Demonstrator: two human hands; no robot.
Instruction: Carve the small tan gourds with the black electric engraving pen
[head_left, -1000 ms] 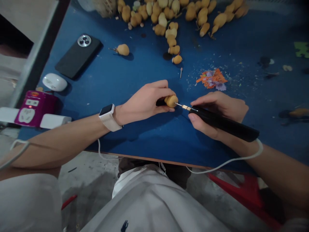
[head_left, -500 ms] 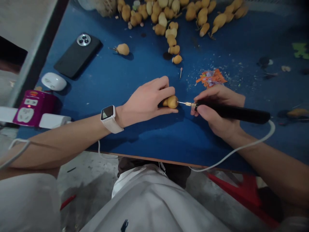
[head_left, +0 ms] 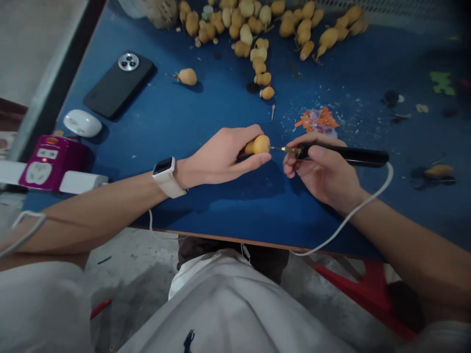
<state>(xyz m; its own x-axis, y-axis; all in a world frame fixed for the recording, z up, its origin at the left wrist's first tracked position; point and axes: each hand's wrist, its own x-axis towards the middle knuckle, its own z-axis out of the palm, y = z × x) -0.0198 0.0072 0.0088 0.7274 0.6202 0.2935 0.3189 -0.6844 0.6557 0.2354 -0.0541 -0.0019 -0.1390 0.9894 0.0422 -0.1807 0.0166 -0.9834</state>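
A small yellow-tan gourd (head_left: 261, 144) lies between the thumb and fingers of my left hand (head_left: 230, 154), its round end facing right. My right hand (head_left: 324, 171) is closed around a black pen-shaped rotary tool (head_left: 355, 156) with a brass-coloured collar and a thin bit. The bit's tip meets, or nearly meets, the gourd's round end; I cannot tell whether it has entered. A white cable (head_left: 348, 220) runs from the tool's back end down over my right wrist. The narrower end of the gourd is partly hidden by my left hand.
Many small gourds (head_left: 237, 19) are heaped at the back of the blue table (head_left: 147, 122). A single gourd (head_left: 187, 76), a phone (head_left: 119, 86), a white case (head_left: 82, 123) and a purple power socket (head_left: 55, 162) are on the left. Orange scraps (head_left: 318, 119) lie beyond my right hand.
My right hand has rolled the tool and shifted slightly left and up, levelling it. My left hand has turned with the gourd, its thumb now along the gourd's near side.
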